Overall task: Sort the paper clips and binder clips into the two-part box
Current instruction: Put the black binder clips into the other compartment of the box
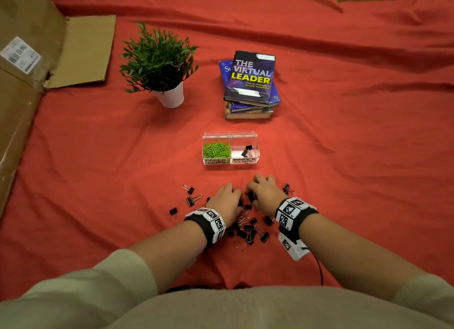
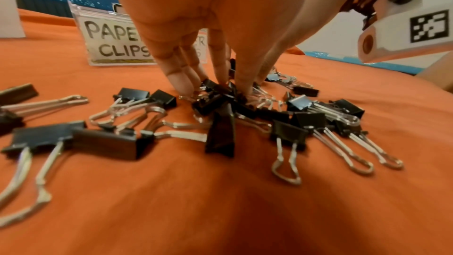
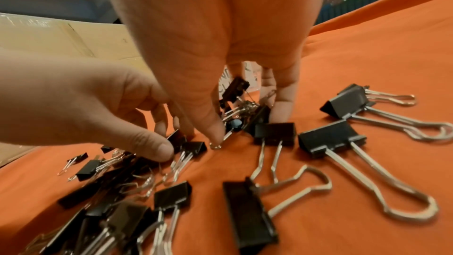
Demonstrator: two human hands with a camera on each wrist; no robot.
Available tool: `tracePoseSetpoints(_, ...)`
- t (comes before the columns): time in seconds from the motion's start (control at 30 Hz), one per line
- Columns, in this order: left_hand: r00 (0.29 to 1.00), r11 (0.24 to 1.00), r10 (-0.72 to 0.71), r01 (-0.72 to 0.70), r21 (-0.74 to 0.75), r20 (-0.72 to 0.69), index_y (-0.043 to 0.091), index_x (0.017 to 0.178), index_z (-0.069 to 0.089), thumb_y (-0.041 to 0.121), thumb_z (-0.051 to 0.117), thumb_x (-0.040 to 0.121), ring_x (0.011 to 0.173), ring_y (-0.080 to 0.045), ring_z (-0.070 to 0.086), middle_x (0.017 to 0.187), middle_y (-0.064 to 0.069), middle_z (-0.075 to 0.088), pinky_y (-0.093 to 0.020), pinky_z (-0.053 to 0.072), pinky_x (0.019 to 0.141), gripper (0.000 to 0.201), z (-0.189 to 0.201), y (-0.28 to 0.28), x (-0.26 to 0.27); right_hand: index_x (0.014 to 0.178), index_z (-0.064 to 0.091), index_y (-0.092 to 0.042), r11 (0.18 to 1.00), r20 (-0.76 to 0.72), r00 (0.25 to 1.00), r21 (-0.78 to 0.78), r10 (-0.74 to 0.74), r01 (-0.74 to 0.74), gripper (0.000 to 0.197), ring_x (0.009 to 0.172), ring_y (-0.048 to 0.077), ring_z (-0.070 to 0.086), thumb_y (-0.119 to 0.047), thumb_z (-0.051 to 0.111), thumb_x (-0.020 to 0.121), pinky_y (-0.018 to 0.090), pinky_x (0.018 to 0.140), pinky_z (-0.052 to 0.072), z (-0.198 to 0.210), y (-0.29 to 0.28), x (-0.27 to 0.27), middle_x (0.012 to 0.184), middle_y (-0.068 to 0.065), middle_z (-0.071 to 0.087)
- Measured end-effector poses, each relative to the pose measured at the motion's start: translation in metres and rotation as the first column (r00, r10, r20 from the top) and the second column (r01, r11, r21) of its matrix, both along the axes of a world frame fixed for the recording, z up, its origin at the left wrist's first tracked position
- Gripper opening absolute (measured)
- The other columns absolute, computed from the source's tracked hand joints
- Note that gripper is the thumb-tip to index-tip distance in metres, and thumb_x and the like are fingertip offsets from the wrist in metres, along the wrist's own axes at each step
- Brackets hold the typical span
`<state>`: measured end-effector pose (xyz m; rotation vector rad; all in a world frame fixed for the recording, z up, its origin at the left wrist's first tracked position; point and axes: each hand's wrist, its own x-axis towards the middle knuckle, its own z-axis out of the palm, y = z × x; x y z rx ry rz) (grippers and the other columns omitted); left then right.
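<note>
Both hands work low in the frame's centre, fingers curled down into the black binder clips (image 1: 247,226) scattered on the red cloth (image 1: 344,144). In its wrist view the right hand (image 1: 264,190) has thumb and fingers closed around a small bunch of clips, one black body held upright between them with its wire handles trailing toward the camera. The left hand (image 1: 227,196), just left of it, pinches the black body of another clip between thumb and fingertips (image 2: 182,84); its wrist view shows those tips pressed together into a knot of clips. How many each hand holds cannot be told.

From the fingers, the two-part box (image 1: 230,148) lies straight up the frame, near but apart, its long axis running left to right. Its right half, labelled for binder clips, holds only a few and sits directly above the right hand, which looks the nearer one. Its left half is already heaped with green paper clips (image 1: 216,149).

Loose clips lie fanned on both sides of the hands and mostly below them, handles pointing every way and likely to snag. Nothing stands between hands and box. Further up the frame are a stack of books (image 1: 250,85), a potted plant (image 1: 159,63) and, upper left, cardboard (image 1: 24,83)
</note>
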<state>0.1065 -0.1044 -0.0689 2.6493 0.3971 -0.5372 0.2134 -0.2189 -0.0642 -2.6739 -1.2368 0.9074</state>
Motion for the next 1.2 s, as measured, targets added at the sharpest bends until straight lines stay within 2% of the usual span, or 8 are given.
tracePoseSetpoints(0.23, 0.999, 0.998, 0.037, -0.037, -0.058, -0.002, 0.007, 0.107, 0.049, 0.017, 0.058, 0.089, 0.111, -0.031, 0.047, 0.113, -0.011, 0.046, -0.047, 0.047, 0.09, 0.022, -0.002, 0.009, -0.001, 0.101, 0.059, -0.017, 0.991, -0.152, 0.988, 0.132, -0.014, 0.034, 0.029, 0.098, 0.026, 0.053, -0.003, 0.061, 0.075, 0.034, 0.086, 0.046, 0.003, -0.003, 0.012, 0.107, 0.001, 0.056)
tracePoseSetpoints(0.4, 0.997, 0.994, 0.077, -0.076, -0.072, 0.015, 0.006, 0.105, 0.05, 0.012, 0.058, 0.088, 0.106, -0.032, 0.051, 0.111, -0.01, 0.046, -0.043, 0.047, 0.087, 0.02, 0.0, 0.016, -0.002, 0.094, 0.062, -0.018, 0.92, -0.42, 0.872, 0.176, -0.252, 0.35, 0.028, 0.072, 0.014, 0.061, -0.002, 0.071, 0.073, 0.019, 0.057, 0.048, 0.021, 0.003, 0.026, 0.09, -0.001, 0.065)
tracePoseSetpoints(0.5, 0.997, 0.996, 0.071, -0.069, -0.055, 0.037, 0.008, 0.111, 0.051, 0.013, 0.057, 0.088, 0.111, -0.029, 0.048, 0.116, -0.01, 0.048, -0.04, 0.045, 0.09, 0.025, 0.0, 0.02, -0.004, 0.101, 0.062, -0.013, 0.862, -0.539, 0.782, 0.187, -0.311, 0.472, 0.031, 0.065, 0.017, 0.061, 0.001, 0.071, 0.075, 0.027, 0.058, 0.055, 0.044, 0.017, 0.043, 0.093, 0.002, 0.063)
tracePoseSetpoints(0.67, 0.998, 0.998, 0.049, -0.048, -0.032, 0.035, 0.021, 0.122, 0.051, 0.022, 0.057, 0.088, 0.115, -0.027, 0.042, 0.117, -0.006, 0.049, -0.04, 0.044, 0.093, 0.035, -0.001, 0.025, -0.01, 0.099, 0.063, -0.01, 0.844, -0.375, 0.882, 0.337, -0.286, 0.417, 0.031, 0.074, 0.016, 0.059, 0.003, 0.072, 0.072, 0.015, 0.055, 0.049, 0.061, 0.057, 0.076, 0.094, 0.007, 0.064)
tracePoseSetpoints(0.8, 1.0, 0.999, 0.02, -0.02, -0.038, 0.015, 0.024, 0.127, 0.051, 0.029, 0.058, 0.087, 0.115, -0.025, 0.039, 0.117, -0.005, 0.047, -0.038, 0.04, 0.099, 0.041, -0.001, 0.032, -0.018, 0.1, 0.066, -0.011, 0.929, -0.103, 0.969, 0.278, -0.224, 0.245, 0.028, 0.095, 0.024, 0.062, 0.0, 0.066, 0.074, 0.027, 0.075, 0.048, 0.051, 0.082, 0.081, 0.103, 0.009, 0.068)
tracePoseSetpoints(1.03, 0.999, 0.995, -0.045, 0.044, -0.084, -0.011, 0.026, 0.137, 0.042, 0.04, 0.068, 0.077, 0.111, -0.023, 0.043, 0.117, -0.003, 0.047, -0.036, 0.039, 0.099, 0.066, 0.004, 0.043, -0.024, 0.102, 0.063, -0.022, 0.95, 0.025, 0.99, 0.285, -0.142, 0.129, 0.028, 0.102, 0.026, 0.057, -0.01, 0.062, 0.076, 0.039, 0.088, 0.051, 0.046, 0.067, 0.06, 0.107, 0.006, 0.061)
tracePoseSetpoints(1.1, 0.998, 0.995, -0.062, 0.061, -0.083, -0.015, 0.03, 0.139, 0.039, 0.039, 0.069, 0.076, 0.11, -0.022, 0.042, 0.118, -0.003, 0.045, -0.036, 0.04, 0.099, 0.07, 0.005, 0.043, -0.025, 0.102, 0.061, -0.022, 0.976, 0.002, 0.996, 0.2, -0.089, 0.087, 0.026, 0.099, 0.021, 0.058, -0.01, 0.061, 0.079, 0.035, 0.083, 0.054, 0.045, 0.049, 0.044, 0.106, 0.002, 0.059)
tracePoseSetpoints(1.2, 0.997, 0.993, -0.08, 0.078, -0.089, -0.015, 0.036, 0.14, 0.037, 0.036, 0.068, 0.077, 0.111, -0.021, 0.041, 0.118, -0.003, 0.042, -0.037, 0.042, 0.098, 0.07, 0.006, 0.041, -0.024, 0.115, 0.054, -0.026, 1.0, -0.052, 0.999, -0.021, 0.01, -0.011, 0.036, 0.109, 0.021, 0.049, -0.02, 0.063, 0.081, 0.035, 0.091, 0.05, 0.035, 0.02, 0.021, 0.119, 0.001, 0.051)
